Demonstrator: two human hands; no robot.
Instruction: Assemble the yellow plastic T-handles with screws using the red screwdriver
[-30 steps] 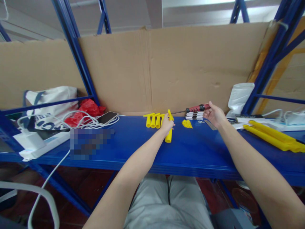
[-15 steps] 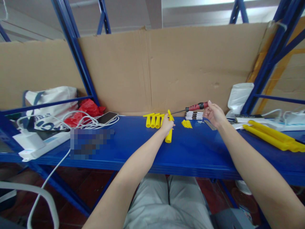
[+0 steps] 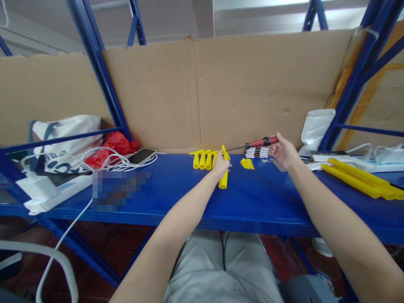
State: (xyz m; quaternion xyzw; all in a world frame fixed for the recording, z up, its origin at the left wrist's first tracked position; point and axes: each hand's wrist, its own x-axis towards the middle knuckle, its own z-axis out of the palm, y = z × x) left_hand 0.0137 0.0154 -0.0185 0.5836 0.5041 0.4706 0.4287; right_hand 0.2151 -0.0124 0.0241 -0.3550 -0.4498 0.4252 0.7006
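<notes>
The yellow T-shaped piece (image 3: 222,182), near the middle of the blue table (image 3: 168,179), is clamped in the left hand (image 3: 221,166), which should brace it; rightward, the screwdriver (image 3: 258,143) points at it, best aligned by the right hand (image 3: 282,151) pinching its handle end.

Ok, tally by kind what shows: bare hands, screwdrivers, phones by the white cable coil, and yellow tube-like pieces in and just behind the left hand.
Hands (left hand, right hand): 2
Screwdriver: 1
Phone: 1
Held yellow piece: 1
Row of yellow pieces: 4 showing, one partly hidden
Total: 9 showing
</notes>
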